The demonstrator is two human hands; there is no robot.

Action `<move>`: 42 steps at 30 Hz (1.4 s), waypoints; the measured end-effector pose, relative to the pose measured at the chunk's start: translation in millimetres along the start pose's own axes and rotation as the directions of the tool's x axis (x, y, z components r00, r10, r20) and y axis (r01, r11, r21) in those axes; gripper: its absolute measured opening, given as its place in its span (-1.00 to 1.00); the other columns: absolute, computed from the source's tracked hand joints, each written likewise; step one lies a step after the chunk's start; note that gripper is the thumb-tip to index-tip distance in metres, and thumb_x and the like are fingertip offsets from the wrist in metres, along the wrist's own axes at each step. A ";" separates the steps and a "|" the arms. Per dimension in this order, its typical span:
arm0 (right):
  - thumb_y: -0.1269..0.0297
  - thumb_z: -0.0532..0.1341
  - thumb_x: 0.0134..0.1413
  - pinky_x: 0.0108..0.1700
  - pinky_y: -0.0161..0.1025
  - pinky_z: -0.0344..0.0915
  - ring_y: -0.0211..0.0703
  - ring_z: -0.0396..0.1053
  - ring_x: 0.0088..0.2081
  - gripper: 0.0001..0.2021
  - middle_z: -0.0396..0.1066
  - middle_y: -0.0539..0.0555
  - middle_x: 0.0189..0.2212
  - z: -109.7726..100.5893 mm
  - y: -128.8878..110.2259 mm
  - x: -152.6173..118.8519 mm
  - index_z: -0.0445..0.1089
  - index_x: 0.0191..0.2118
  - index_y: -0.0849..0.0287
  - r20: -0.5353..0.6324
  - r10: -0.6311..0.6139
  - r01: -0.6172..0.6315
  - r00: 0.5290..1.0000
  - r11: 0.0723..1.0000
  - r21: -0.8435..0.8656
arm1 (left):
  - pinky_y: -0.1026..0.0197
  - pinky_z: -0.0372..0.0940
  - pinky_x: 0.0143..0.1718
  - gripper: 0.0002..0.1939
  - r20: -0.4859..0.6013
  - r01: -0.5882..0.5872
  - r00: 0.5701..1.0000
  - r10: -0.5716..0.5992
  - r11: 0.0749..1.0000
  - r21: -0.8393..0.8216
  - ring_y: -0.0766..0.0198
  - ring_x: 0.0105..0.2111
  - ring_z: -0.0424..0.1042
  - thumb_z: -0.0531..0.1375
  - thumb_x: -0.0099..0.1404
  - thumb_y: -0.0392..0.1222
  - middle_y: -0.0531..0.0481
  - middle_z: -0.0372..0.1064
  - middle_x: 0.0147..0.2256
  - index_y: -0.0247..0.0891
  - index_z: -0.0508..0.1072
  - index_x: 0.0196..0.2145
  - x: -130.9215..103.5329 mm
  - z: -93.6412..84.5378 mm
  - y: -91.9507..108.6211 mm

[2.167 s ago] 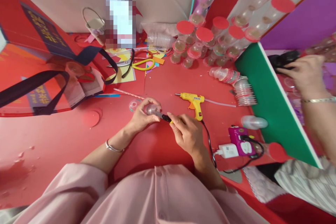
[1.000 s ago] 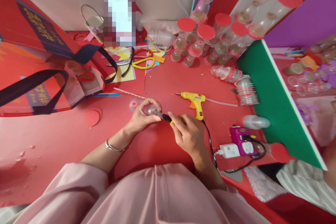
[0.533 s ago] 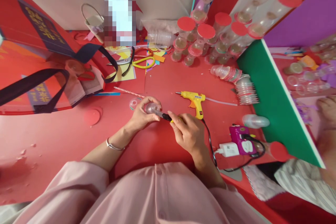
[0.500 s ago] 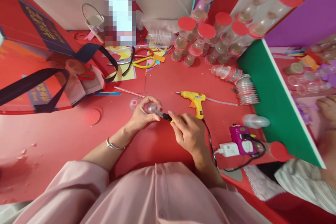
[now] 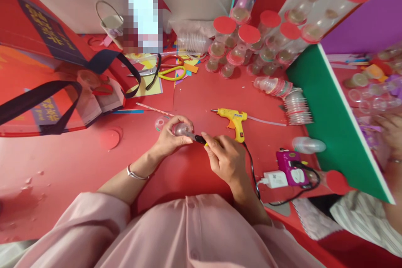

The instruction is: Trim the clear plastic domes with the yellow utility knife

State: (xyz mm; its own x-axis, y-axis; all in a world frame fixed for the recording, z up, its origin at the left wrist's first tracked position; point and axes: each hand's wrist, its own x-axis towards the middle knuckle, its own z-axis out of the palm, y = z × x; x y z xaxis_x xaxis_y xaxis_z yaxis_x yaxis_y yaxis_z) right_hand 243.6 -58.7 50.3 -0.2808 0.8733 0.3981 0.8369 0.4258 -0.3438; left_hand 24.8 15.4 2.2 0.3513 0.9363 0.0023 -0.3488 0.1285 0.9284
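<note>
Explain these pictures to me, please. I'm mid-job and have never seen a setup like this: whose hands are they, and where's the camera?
There is no machine here: a person works with two bare hands. Every picture comes from one camera worn on that person's head, looking forward and down.

The left hand holds a clear cup. The right hand grips what looks like a cutter, its blade at the cup; exact contact is hard to tell.

On the red table lie a yellow glue gun, scissors and a stack of cups. Beyond the green board, at the right, is another person's hand.
</note>
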 end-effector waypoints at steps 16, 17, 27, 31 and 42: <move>0.28 0.18 0.45 -0.24 -0.18 0.21 -0.18 0.36 -0.32 -0.67 0.49 0.07 -0.32 1.5 -1.7 1.6 0.51 0.22 0.10 -0.031 -0.013 0.012 0.999 0.999 -0.041 | 0.28 0.34 -0.38 -0.41 -0.046 0.047 0.998 -0.048 0.998 -0.039 0.27 -0.35 0.47 0.61 -0.03 0.04 -0.07 0.49 -0.23 -0.25 0.50 -0.16 -0.6 1.3 -3.4; 0.28 0.19 0.44 -0.23 -0.18 0.21 -0.18 0.37 -0.31 -0.67 0.50 0.07 -0.32 1.5 -1.8 1.4 0.51 0.22 0.09 -0.034 -0.007 0.006 0.999 0.999 -0.041 | 0.30 0.31 -0.43 -0.40 -0.047 0.053 0.997 -0.054 0.998 -0.034 0.28 -0.37 0.46 0.61 -0.03 0.05 -0.08 0.50 -0.23 -0.26 0.50 -0.15 -0.9 1.2 -3.2; 0.34 0.16 0.45 -0.17 -0.25 0.34 -0.19 0.47 -0.27 -0.63 0.53 0.09 -0.27 -2.9 3.2 -2.4 0.47 0.27 0.08 -0.110 0.167 -0.151 0.980 0.978 0.141 | 0.30 0.20 -0.60 -0.73 -0.030 0.018 0.999 -0.020 0.998 -0.062 0.33 -0.59 0.34 0.36 0.36 0.00 0.00 0.46 -0.44 -0.23 0.46 -0.17 -4.9 11.9 2.7; 0.32 0.15 0.46 -0.16 -0.25 0.38 -0.17 0.51 -0.25 -0.65 0.54 0.11 -0.26 -2.5 1.7 -2.2 0.48 0.25 0.10 -0.119 0.202 -0.181 0.972 0.969 0.166 | 0.22 0.32 -0.39 -0.81 0.010 -0.052 0.999 0.051 0.984 0.168 0.26 -0.39 0.42 0.35 0.35 -0.10 -0.07 0.44 -0.34 -0.27 0.51 -0.30 -4.1 12.5 7.4; 0.29 0.12 0.48 -0.07 -0.21 0.44 -0.13 0.54 -0.20 -0.65 0.59 0.15 -0.21 -3.0 0.1 -1.6 0.48 0.24 0.13 -0.123 0.240 -0.215 0.963 0.959 0.187 | 0.27 0.42 -0.44 -0.64 -0.186 -0.152 0.969 0.164 0.985 0.079 0.28 -0.40 0.52 0.46 0.20 -0.15 -0.01 0.50 -0.26 -0.20 0.37 -0.19 -7.4 24.5 7.8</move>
State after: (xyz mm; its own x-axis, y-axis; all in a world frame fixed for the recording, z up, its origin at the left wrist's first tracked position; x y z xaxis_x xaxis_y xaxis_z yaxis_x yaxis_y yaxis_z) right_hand 245.6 -60.8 52.2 -0.0120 0.9140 0.4056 0.7749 0.2649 -0.5739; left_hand 40.8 1.5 18.5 0.1211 0.9889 0.0857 -0.3285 -0.0415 0.9436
